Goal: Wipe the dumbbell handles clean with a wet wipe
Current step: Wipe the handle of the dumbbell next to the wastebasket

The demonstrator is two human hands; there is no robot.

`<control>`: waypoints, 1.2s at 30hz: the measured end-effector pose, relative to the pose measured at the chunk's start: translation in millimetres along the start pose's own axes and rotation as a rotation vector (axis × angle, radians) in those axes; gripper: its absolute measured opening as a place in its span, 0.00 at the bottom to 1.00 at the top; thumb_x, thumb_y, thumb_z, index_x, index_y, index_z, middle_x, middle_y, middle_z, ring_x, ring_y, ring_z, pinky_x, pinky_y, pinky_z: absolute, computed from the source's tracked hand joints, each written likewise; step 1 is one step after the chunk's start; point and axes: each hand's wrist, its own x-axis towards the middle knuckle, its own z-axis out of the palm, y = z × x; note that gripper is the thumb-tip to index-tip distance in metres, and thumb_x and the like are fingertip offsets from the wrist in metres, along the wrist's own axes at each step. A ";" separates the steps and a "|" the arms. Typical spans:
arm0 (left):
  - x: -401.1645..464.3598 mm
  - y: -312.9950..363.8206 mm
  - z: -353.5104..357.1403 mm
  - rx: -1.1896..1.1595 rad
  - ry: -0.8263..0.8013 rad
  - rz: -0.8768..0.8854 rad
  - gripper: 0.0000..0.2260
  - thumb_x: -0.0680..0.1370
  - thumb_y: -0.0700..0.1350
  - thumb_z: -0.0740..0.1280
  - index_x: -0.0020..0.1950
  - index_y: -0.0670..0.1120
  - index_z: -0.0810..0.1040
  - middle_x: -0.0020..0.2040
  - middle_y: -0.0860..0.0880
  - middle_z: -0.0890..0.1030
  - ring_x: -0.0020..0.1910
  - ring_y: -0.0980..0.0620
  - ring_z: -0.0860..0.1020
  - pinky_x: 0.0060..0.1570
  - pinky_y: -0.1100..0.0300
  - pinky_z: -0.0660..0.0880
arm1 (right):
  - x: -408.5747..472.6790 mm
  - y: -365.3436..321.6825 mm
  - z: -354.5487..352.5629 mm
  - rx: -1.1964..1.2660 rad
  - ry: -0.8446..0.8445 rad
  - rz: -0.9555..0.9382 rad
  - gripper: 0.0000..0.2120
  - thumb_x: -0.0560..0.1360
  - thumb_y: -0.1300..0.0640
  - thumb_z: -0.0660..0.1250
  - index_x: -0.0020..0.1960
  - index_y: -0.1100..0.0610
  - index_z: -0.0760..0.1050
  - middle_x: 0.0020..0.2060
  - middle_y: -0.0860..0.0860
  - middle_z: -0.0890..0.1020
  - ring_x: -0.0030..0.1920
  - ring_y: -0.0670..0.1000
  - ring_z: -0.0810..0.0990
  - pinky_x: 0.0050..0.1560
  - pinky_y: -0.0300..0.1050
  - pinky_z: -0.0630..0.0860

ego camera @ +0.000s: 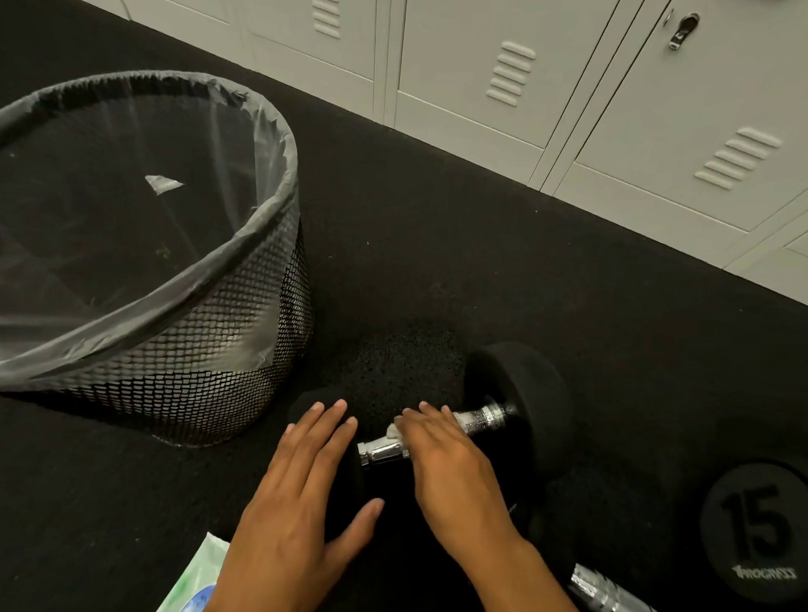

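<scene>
A black dumbbell lies on the dark floor, its chrome handle point(478, 419) slanting up to the right between two round heads point(523, 396). My right hand point(445, 467) lies over the middle of the handle and presses a white wet wipe point(393, 432) against it; only a corner of the wipe shows. My left hand point(309, 478) rests with straight, spread fingers on the dumbbell's near left head. A second dumbbell lies at the lower right, with its chrome handle point(620, 607) and a head marked 15 point(755, 530).
A black mesh waste bin point(230, 367) with a clear liner stands to the left of the dumbbell. A green and white wipes pack point(193, 585) lies at the bottom edge by my left wrist. Grey lockers point(498, 76) line the back.
</scene>
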 end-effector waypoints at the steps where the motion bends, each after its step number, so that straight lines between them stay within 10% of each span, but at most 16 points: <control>1: 2.9 4.5 -0.1 -0.010 0.018 0.003 0.26 0.78 0.61 0.54 0.69 0.45 0.66 0.71 0.48 0.67 0.72 0.52 0.60 0.72 0.58 0.53 | -4.8 0.8 -2.7 0.032 -0.018 -0.012 0.20 0.76 0.56 0.51 0.60 0.56 0.76 0.59 0.50 0.79 0.65 0.48 0.72 0.69 0.43 0.58; 6: 19.3 38.7 10.3 -0.065 0.036 0.055 0.20 0.75 0.50 0.60 0.65 0.46 0.71 0.68 0.49 0.71 0.68 0.54 0.67 0.65 0.61 0.64 | -18.0 10.8 -19.0 0.271 -0.153 -0.046 0.26 0.77 0.66 0.55 0.72 0.49 0.60 0.70 0.39 0.59 0.72 0.36 0.48 0.71 0.34 0.41; 11: 33.8 58.1 38.9 0.193 -0.168 -0.003 0.21 0.69 0.41 0.56 0.58 0.35 0.78 0.56 0.39 0.80 0.55 0.44 0.80 0.51 0.52 0.78 | -16.9 12.9 -30.8 0.747 -0.009 0.248 0.28 0.76 0.73 0.54 0.68 0.47 0.64 0.60 0.37 0.73 0.62 0.31 0.67 0.59 0.25 0.62; 16: 48.2 73.7 48.2 0.430 -0.391 -0.075 0.22 0.79 0.36 0.50 0.72 0.30 0.54 0.72 0.32 0.58 0.72 0.38 0.59 0.71 0.51 0.58 | -24.8 10.7 -48.1 0.431 0.369 0.203 0.18 0.74 0.70 0.59 0.58 0.55 0.76 0.50 0.43 0.79 0.53 0.37 0.76 0.53 0.26 0.69; 20: 55.8 66.8 62.6 0.320 -0.220 -0.150 0.13 0.65 0.40 0.77 0.46 0.38 0.81 0.43 0.41 0.83 0.42 0.45 0.82 0.41 0.54 0.80 | -21.2 21.8 -71.6 0.209 0.543 0.064 0.16 0.73 0.63 0.54 0.53 0.59 0.78 0.46 0.46 0.78 0.52 0.43 0.74 0.52 0.38 0.73; 26: 49.1 63.4 76.5 0.357 -0.149 -0.204 0.22 0.61 0.34 0.76 0.54 0.34 0.80 0.51 0.36 0.82 0.48 0.41 0.82 0.47 0.50 0.79 | -3.6 45.4 -71.2 0.159 0.398 0.259 0.16 0.77 0.63 0.60 0.64 0.56 0.72 0.63 0.49 0.74 0.68 0.46 0.63 0.66 0.50 0.66; 30: 31.8 61.9 81.9 0.403 -0.146 -0.104 0.20 0.70 0.36 0.55 0.57 0.32 0.78 0.55 0.33 0.79 0.54 0.38 0.79 0.51 0.46 0.76 | -8.1 52.8 -56.7 0.072 0.295 0.219 0.21 0.80 0.51 0.50 0.71 0.56 0.63 0.71 0.47 0.62 0.73 0.45 0.52 0.72 0.47 0.51; 36: 55.1 55.0 83.6 0.325 -0.098 -0.109 0.25 0.54 0.34 0.79 0.50 0.34 0.81 0.47 0.38 0.83 0.44 0.43 0.83 0.43 0.51 0.80 | -6.0 54.4 -47.9 -0.025 0.367 0.173 0.23 0.79 0.53 0.47 0.70 0.60 0.65 0.70 0.53 0.66 0.72 0.50 0.56 0.70 0.52 0.55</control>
